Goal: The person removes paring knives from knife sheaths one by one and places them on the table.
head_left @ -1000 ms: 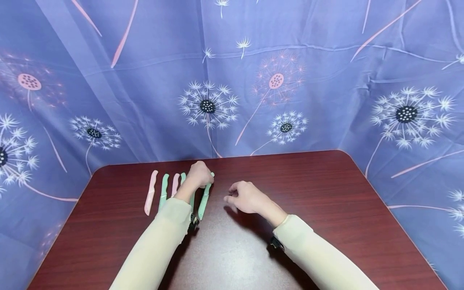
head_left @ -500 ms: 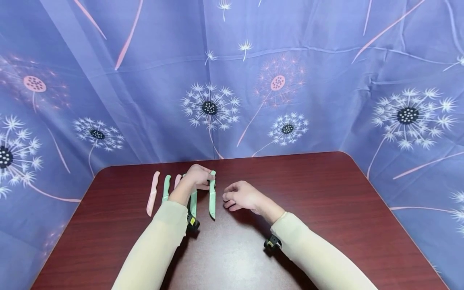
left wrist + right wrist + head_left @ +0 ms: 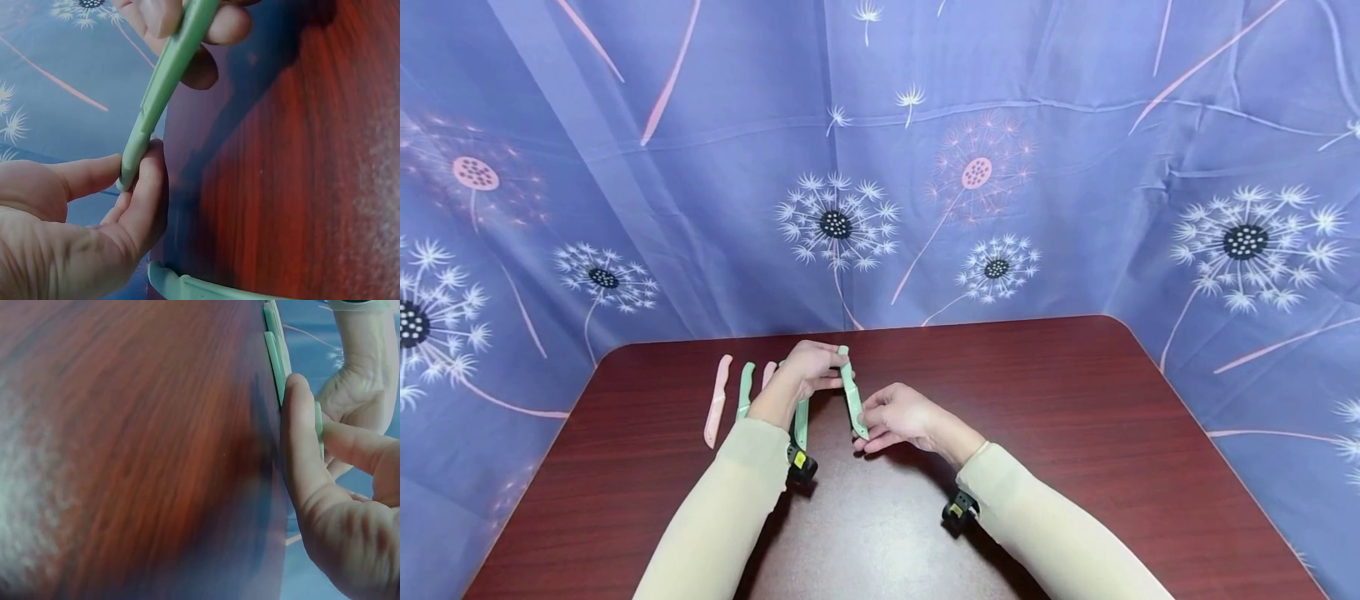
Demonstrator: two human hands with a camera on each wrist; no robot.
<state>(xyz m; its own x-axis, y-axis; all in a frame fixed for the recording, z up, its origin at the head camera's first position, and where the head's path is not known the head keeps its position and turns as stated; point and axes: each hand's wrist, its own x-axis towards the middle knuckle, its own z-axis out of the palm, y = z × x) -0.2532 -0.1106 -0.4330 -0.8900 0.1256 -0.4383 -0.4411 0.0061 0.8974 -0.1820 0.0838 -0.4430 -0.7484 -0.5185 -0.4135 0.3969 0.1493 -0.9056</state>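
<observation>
A green knife in a matching green sheath (image 3: 852, 393) is raised above the tabletop, slanting with its sheath end toward me. My left hand (image 3: 808, 371) pinches the handle end between thumb and fingers, as the left wrist view shows on the knife handle (image 3: 134, 150). At the sheath end, my right hand (image 3: 904, 417) grips with its thumb on one side and fingers on the other. Left of this knife, another green knife (image 3: 801, 421) lies on the table, partly hidden by my left hand and wrist.
Farther left, a pink knife (image 3: 718, 402), a green knife (image 3: 746, 387) and a second pink knife (image 3: 768, 372) lie in a row on the dark red wooden table (image 3: 1037, 400). A blue dandelion-print curtain (image 3: 895, 208) hangs behind the table's back edge.
My left hand has lifted the green knife off the table and swung its sheath end to the right. My right hand has come to that end and taken hold of it.
</observation>
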